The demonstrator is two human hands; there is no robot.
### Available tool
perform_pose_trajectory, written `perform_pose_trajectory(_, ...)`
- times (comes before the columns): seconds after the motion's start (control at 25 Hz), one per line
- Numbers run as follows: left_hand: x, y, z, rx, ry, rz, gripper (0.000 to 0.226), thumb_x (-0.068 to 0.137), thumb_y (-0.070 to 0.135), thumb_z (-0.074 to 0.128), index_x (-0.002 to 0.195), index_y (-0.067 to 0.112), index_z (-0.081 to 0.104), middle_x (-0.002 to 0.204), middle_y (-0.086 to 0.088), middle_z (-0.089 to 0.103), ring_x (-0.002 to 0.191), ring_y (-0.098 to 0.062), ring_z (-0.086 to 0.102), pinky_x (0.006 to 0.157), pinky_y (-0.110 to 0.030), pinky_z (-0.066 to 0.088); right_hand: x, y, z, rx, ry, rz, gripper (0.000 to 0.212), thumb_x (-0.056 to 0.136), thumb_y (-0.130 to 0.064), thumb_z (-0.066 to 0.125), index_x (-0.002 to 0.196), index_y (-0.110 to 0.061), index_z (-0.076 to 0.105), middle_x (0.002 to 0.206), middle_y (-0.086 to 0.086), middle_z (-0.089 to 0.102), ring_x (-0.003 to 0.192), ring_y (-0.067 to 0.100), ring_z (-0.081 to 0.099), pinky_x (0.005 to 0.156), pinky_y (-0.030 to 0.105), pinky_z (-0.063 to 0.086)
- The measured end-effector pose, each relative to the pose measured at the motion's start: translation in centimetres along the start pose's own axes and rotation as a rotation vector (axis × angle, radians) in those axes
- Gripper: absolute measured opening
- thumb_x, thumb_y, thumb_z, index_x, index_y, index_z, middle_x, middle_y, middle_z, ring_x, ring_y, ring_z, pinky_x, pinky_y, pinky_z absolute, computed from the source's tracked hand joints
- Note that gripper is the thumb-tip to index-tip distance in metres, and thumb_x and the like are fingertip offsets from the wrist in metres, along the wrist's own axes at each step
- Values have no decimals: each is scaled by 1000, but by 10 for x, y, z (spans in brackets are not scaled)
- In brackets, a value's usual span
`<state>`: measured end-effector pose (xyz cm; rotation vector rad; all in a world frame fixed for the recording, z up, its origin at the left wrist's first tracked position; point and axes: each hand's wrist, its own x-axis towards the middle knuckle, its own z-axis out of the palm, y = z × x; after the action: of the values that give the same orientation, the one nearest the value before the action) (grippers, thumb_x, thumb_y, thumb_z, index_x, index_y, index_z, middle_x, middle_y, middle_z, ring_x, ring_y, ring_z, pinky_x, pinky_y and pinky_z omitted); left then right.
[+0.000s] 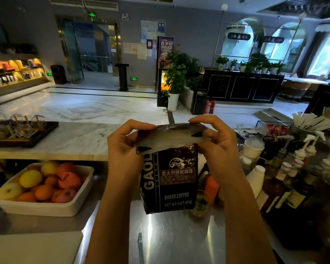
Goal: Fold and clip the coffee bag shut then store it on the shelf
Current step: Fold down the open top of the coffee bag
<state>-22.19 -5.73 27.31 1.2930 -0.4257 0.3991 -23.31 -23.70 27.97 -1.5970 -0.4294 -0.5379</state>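
A steel counter (pixel 175 237) fronts a marble-floored lobby. A fruit tray (pixel 46 206) sits left of the left hand (pixel 122 147), which pinches the folded top of the upright coffee bag (pixel 171 183); the right hand (pixel 217 141) pinches the opposite corner, syrup bottles (pixel 286 180) crowding beyond it.

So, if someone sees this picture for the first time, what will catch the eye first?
The dark coffee bag at centre, upright on the steel counter, its top being folded by the left hand and right hand. Next, the white tray of bright fruit at lower left.
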Motion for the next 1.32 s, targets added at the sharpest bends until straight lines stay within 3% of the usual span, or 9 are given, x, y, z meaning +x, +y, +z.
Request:
perform_pose_trajectory(0.2, 0, -1, -4, -38, -90, 0, 36, 84, -17, 54, 75, 15, 69, 76, -4, 76, 70, -21, 73, 57, -28, 59, 0, 0, 2, 34, 119, -61, 44, 92, 11, 48, 84, -26, 70, 84, 6, 77, 80, 26, 74, 61, 30, 57)
perform_pose_trajectory(0.4, -2, 2, -4, -16, -198, 22, 34, 90, -9, 42, 79, 11, 67, 73, 7, 72, 71, -7, 70, 60, -18, 54, 0, -3, 3, 34, 206, -98, 40, 92, 11, 47, 77, -19, 69, 76, -2, 75, 75, 17, 73, 56, 24, 55)
perform_pose_trajectory(0.52, -1, 4, 0, 20, -130, -35, 43, 92, -2, 35, 72, 17, 67, 70, 14, 69, 72, 0, 66, 63, -19, 51, 0, 0, 4, -59, 234, -139, 42, 90, 14, 47, 73, -19, 66, 74, -4, 73, 75, 14, 72, 56, 23, 55)
perform_pose_trajectory(0.6, -1, 2, 3, 85, -110, -41, 29, 96, 17, 52, 70, 25, 64, 74, 11, 70, 74, -5, 68, 62, -26, 54, -1, 3, 6, -94, 242, -149, 43, 88, 15, 46, 71, -20, 64, 68, -10, 70, 69, 6, 68, 53, 19, 53)
perform_pose_trajectory(0.68, -3, 0, 5, 136, -147, -64, 13, 80, 29, 68, 89, 26, 59, 85, 2, 74, 78, -14, 74, 61, -30, 59, -1, 3, 8, -92, 260, -155, 43, 86, 12, 45, 69, -23, 62, 65, -12, 67, 63, 3, 64, 52, 16, 50)
perform_pose_trajectory(0.76, -5, -5, 6, 139, -135, -101, 34, 74, 29, 73, 104, 31, 58, 91, -4, 76, 82, -18, 75, 67, -34, 62, 1, 4, 8, -85, 284, -162, 45, 86, 9, 45, 67, -28, 62, 64, -12, 67, 63, 4, 63, 53, 18, 49)
perform_pose_trajectory(0.88, -7, -4, 13, 141, -18, -30, 19, 79, 15, 74, 92, 26, 68, 86, 6, 78, 81, -11, 75, 70, -28, 61, 0, 1, 10, -42, 220, -129, 44, 94, 4, 42, 74, -30, 62, 73, -7, 67, 70, 12, 65, 56, 26, 52)
perform_pose_trajectory(1.08, -6, -4, 16, 66, 95, 6, 19, 81, 8, 72, 88, 25, 68, 82, 8, 78, 78, -10, 75, 64, -22, 58, -3, -11, 22, -30, 102, 49, 20, 99, -33, 44, 110, -23, 56, 88, -7, 70, 78, 2, 68, 63, 16, 53)
perform_pose_trajectory(1.32, -5, -5, 21, 133, 101, 30, 10, 85, 15, 71, 92, 20, 66, 86, 3, 75, 81, -7, 73, 66, -19, 57, 1, 2, 37, -321, 292, -130, 6, 95, -27, 58, 91, -21, 59, 78, -17, 64, 76, -4, 64, 64, 9, 48)
